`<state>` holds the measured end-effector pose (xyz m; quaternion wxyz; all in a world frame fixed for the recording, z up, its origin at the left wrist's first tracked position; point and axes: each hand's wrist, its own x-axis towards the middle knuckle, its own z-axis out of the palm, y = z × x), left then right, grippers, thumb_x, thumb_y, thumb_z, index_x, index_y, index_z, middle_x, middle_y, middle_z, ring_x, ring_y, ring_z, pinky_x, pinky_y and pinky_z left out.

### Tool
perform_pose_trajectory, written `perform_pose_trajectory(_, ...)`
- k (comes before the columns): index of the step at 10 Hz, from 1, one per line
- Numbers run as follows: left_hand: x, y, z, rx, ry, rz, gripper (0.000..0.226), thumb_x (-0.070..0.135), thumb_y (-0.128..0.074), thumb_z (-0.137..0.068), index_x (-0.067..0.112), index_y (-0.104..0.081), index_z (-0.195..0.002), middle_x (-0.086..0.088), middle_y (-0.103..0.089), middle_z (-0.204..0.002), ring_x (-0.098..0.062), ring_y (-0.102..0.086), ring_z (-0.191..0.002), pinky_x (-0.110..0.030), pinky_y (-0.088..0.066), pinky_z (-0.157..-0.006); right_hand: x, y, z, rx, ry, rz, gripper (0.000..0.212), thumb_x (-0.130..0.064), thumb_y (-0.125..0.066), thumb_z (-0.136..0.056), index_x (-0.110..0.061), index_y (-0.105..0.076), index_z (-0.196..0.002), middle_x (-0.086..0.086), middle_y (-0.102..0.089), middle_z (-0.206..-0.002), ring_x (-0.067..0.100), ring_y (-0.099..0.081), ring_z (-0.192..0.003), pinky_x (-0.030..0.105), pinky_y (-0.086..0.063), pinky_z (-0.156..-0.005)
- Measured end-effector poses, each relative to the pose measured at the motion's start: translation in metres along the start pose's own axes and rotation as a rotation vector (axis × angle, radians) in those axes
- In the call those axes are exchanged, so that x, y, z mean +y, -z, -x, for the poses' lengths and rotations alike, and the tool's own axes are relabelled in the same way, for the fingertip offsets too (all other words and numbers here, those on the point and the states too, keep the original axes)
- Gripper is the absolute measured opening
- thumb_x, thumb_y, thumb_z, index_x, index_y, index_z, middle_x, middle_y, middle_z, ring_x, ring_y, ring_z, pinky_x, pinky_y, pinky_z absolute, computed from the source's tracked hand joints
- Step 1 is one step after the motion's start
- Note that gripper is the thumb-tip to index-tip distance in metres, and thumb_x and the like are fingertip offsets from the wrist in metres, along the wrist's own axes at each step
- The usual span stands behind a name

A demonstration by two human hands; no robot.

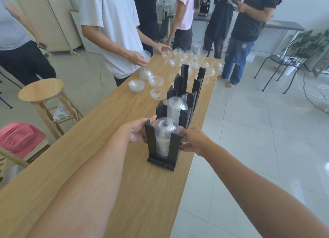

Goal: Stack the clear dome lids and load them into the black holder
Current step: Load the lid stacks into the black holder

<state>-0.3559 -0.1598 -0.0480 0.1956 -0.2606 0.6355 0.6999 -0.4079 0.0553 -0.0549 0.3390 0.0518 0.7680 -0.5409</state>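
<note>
A full stack of dome lids (pixel 165 129) stands in the nearest slot of the black holder (pixel 161 159), so loading looks about half done, with a second stack (pixel 176 106) behind and the far slots empty. The left hand (pixel 138 131) and right hand (pixel 193 139) have their fingers curled round the near corner posts, apparently steadying the holder. Next, probably, comes gathering the loose lids (pixel 155 81) on the far half of the wooden table (pixel 110 130). People stand around the far end; a stool (pixel 41 90) and pink fan (pixel 19 138) sit left, on pale floor tiles.
</note>
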Motion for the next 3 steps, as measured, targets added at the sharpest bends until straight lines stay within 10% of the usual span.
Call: perform_pose_trajectory(3, -0.03, 0.023, 0.016, 0.388, -0.115, 0.071, 0.058, 0.049, -0.053, -0.097, 0.007, -0.051, -0.137, -0.012, -0.053, -0.141, -0.027, -0.055, -0.119, -0.047, -0.038, -0.106, -0.019, 0.038, 0.04, 0.176, 0.243, 0.373, 0.07, -0.061, -0.059, -0.083, 0.003, -0.064, -0.112, 0.025, -0.065, -0.116, 0.043, -0.064, -0.105, 0.056, -0.053, -0.093)
